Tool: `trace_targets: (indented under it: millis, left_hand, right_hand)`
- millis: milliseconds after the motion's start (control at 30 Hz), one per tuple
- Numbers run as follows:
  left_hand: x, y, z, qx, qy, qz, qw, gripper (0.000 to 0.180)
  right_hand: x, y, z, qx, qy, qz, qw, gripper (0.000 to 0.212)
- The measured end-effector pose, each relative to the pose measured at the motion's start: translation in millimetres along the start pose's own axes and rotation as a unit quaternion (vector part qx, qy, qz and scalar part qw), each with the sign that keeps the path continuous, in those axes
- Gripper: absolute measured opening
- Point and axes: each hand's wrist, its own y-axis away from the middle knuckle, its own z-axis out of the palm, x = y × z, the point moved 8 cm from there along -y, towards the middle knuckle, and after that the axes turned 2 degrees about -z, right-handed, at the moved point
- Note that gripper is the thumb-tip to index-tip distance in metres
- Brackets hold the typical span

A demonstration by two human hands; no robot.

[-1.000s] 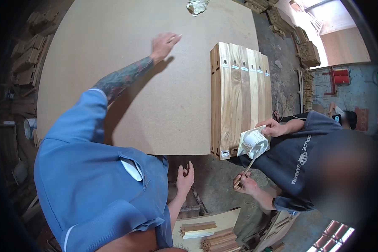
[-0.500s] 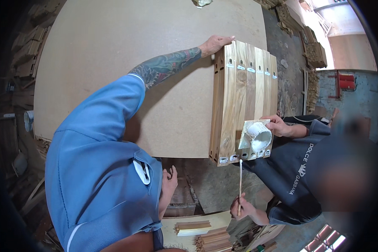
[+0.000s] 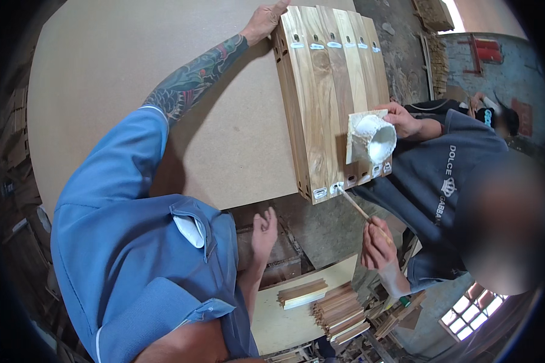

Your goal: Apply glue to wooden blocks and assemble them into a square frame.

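Note:
My left hand [image 3: 265, 23] grips the far left corner of a bundle of wooden slats [image 3: 321, 91] standing side by side. Small slots run along both ends of the slats, with white paste around them. My right hand [image 3: 264, 233] is raised near my chest with its fingers loosely apart, holding nothing. Across from me, a co-worker's hand [image 3: 404, 120] holds a paste-crusted white cup [image 3: 376, 140] fixed to a small square board. The co-worker's other hand [image 3: 378, 245] holds a thin stick [image 3: 360, 209], its tip at a slot on the near end.
The bundle rests at the right side of a wide tan tabletop [image 3: 115, 66]. Below, a pale board [image 3: 284, 333] carries stacked wooden strips [image 3: 342, 311]. The co-worker [image 3: 430, 163] stands close on the right. More timber stacks [image 3: 436, 66] line the floor behind.
The view has shifted, so the bundle appears higher and further left. The co-worker's stick tip has moved left to another slot. My right hand has risen, its fingers more spread.

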Motion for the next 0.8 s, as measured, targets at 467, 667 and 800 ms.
trace_targets:
  millis: [467, 667, 800]
  left_hand:
    - [-2.3, -5.5, 6.5, -0.002, -0.023, 0.001, 1.000, 0.076]
    - [-15.4, -16.5, -9.2, 0.052, -0.022, 0.005, 0.998, 0.093]
    - [9.4, 0.2, 14.6, -0.014, -0.026, -0.036, 0.999, 0.093]
  right_hand:
    - [-48.9, -20.1, -44.3, 0.084, -0.041, -0.068, 0.993, 0.058]
    - [-45.5, -32.9, -55.8, 0.093, -0.111, -0.072, 0.987, 0.076]
    - [-74.1, -40.8, -62.5, 0.122, -0.137, -0.098, 0.978, 0.096]
